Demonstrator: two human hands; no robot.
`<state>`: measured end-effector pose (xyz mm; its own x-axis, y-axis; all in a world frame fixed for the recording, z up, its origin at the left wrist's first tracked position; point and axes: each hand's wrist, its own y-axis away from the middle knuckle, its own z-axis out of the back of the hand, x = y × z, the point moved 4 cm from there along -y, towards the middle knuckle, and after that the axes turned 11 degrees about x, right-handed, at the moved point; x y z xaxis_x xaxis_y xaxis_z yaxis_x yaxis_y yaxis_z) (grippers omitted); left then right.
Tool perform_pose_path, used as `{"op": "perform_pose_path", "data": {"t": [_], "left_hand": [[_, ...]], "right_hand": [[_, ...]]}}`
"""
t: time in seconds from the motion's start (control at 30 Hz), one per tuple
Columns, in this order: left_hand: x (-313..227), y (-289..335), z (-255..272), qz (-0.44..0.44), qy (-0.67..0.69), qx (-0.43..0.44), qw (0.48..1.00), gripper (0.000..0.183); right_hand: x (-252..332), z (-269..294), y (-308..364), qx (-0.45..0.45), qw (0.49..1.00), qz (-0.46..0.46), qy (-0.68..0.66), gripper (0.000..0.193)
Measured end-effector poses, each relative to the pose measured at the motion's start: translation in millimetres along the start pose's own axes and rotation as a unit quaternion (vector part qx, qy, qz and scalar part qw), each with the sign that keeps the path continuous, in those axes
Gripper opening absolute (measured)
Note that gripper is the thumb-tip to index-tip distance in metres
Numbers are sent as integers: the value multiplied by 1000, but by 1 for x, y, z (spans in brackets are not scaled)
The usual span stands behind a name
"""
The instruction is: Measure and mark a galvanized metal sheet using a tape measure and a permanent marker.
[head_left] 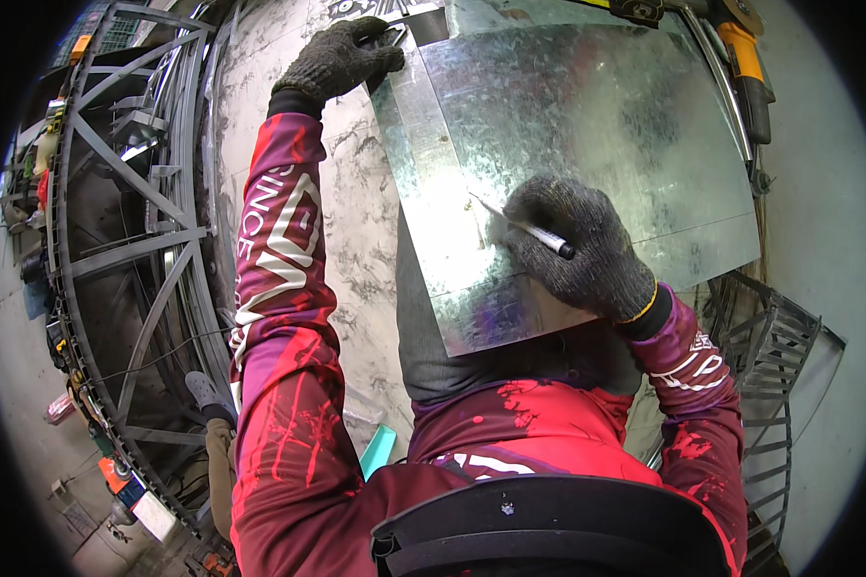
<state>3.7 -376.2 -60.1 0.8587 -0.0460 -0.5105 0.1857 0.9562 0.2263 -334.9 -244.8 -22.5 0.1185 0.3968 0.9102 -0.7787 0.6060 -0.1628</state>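
Note:
A shiny sheet of galvanized metal lies in front of me, its lower edge close to my lap. At its far left corner, my left hand, in a dark knit glove, is closed with thumb and fingers around a small bright metal piece whose kind I cannot make out. A pale straight strip runs from there down the sheet's left side; glare hides whether it is separate. My right hand, gloved too, grips a marker pen with a black end. Its thin tip points left, at or just above the glaring surface. Faint straight lines cross the sheet.
An orange and black angle grinder and a metal tube lie at the far right. A yellow and black tape measure is by the far edge. A steel truss frame stands left; beside it is a person's grey shoe.

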Motion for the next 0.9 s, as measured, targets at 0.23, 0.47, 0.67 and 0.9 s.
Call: {"op": "perform_pose_path", "data": {"t": [0.23, 0.47, 0.67, 0.9], "left_hand": [[3, -1, 0, -1, 1, 5, 1000, 61], [-8, 4, 5, -7, -12, -18, 1000, 60], [-11, 5, 5, 9, -8, 21, 1000, 66], [-4, 3, 4, 21, 12, 33, 999, 63]], "right_hand": [[5, -2, 14, 10, 1000, 7, 20, 18], [2, -4, 29, 6, 998, 42, 47, 27], [4, -5, 32, 23, 998, 33, 56, 25], [7, -5, 33, 23, 996, 54, 71, 27]]}}
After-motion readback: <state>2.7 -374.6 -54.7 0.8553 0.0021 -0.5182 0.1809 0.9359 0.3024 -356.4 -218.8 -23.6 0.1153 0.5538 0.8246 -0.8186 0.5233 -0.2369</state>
